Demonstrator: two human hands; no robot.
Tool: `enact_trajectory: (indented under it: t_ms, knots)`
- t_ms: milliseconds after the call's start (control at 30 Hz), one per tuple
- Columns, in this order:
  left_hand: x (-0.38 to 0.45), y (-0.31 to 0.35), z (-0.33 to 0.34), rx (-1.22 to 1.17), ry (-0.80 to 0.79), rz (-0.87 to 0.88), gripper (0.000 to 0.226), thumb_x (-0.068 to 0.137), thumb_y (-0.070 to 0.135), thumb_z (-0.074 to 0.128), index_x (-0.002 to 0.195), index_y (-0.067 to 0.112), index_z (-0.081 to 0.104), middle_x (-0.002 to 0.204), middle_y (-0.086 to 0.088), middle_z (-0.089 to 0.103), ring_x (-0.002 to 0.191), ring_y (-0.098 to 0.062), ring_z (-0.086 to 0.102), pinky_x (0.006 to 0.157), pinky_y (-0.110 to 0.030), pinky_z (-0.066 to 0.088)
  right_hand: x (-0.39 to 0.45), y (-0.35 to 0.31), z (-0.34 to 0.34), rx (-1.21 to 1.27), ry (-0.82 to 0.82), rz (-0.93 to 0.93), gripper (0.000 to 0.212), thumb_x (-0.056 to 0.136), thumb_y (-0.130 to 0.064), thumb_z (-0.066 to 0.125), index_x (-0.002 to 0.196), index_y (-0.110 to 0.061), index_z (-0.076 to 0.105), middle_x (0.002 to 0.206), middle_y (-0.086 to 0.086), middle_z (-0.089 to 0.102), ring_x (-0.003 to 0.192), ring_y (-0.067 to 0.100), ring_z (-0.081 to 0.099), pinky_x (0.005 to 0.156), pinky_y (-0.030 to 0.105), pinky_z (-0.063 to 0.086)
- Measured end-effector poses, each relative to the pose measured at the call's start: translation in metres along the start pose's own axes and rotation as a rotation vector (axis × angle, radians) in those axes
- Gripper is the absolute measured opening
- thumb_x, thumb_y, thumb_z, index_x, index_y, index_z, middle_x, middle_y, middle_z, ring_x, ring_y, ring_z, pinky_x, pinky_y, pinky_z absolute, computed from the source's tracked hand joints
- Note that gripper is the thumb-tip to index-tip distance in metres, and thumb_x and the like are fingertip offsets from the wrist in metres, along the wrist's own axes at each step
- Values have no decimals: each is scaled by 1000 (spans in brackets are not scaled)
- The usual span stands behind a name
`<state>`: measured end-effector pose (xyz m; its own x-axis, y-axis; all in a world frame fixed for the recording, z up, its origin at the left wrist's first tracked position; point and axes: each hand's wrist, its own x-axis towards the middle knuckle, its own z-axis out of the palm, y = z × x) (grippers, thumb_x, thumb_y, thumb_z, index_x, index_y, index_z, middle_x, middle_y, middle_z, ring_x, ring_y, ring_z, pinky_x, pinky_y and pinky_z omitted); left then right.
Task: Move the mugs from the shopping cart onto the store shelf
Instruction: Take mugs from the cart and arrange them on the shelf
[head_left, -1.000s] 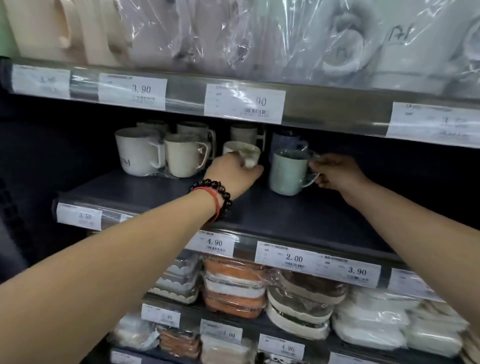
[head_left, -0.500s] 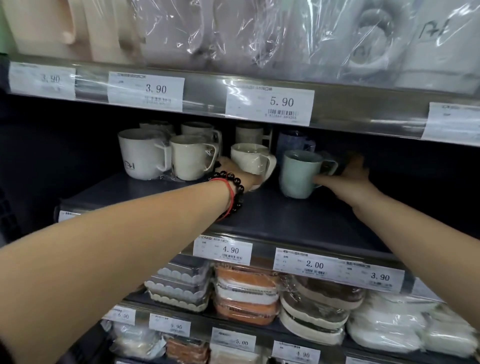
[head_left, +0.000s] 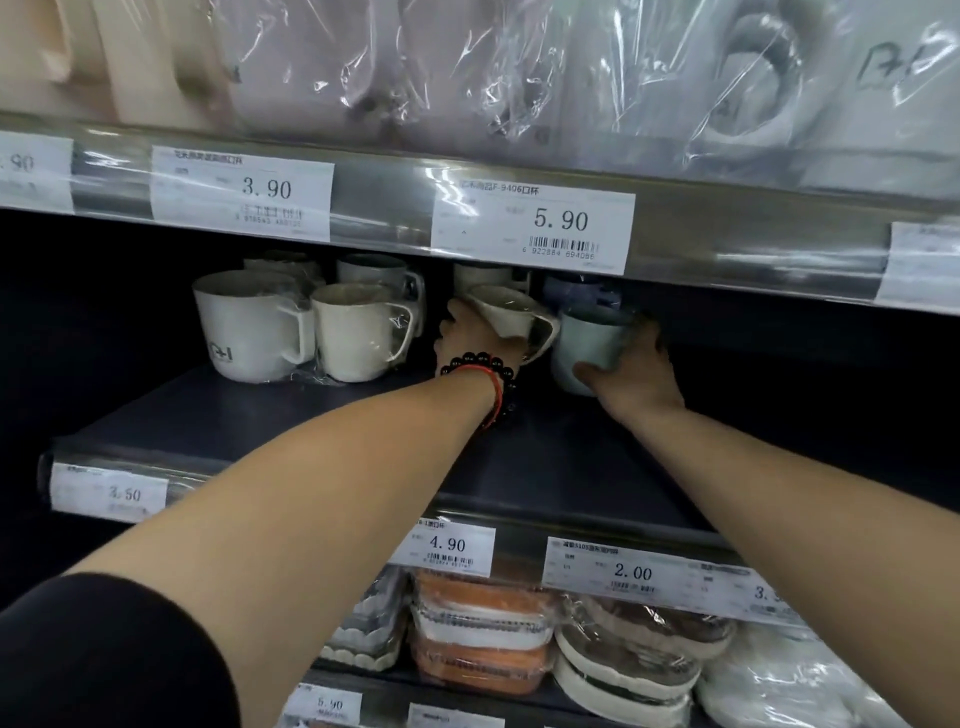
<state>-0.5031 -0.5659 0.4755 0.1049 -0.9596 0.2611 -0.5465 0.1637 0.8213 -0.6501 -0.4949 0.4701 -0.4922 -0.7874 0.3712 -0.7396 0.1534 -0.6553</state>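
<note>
Reaching deep into the dark store shelf (head_left: 270, 415), both arms stretch toward the row of mugs at the back. In the head view, the only one, the left hand (head_left: 470, 338) grips a cream mug (head_left: 506, 317), fingers wrapped round its body below the rim; the mug is tilted, its mouth leaning toward the camera and its handle pointing right. Whether its base touches the shelf is hidden by the hand. Just beside it, the right hand (head_left: 631, 371) holds a pale green mug (head_left: 587, 345), thumb across the lower front and fingers curled round the far side; this mug looks upright and seems to rest on the shelf. Further left stand two white mugs (head_left: 291, 327), upright, with more mugs behind them. The shopping cart is not in view.

These look like glazed ceramic: stiff, fairly heavy for their size, smooth enough to slip, and likely to chip if knocked against a neighbour. A full wrap round the body, or fingers through the handle, seems the safest hold, and the tilted one probably needs righting before release.
</note>
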Motion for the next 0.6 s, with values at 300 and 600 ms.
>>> enact_trajectory:
  t_ms: [300,600]
  knots:
    - [26,-6,20,-76,86,-76,83,76,42,73,138,12,27,133,-18,45,120,-38,50,101,-43,41,26,-6,32,119,31,80,99,78,-35,74,151,-12,12,145,14,42,128,32,48,101,33,41]
    - [37,-13,30,-52,110,-40,90,78,49,67,144,13,19,135,-19,42,122,-39,46,102,-44,37,35,-2,47,18,104,63,93,77,-44,70,148,-18,16,140,14,47,125,35,51,98,44,46]
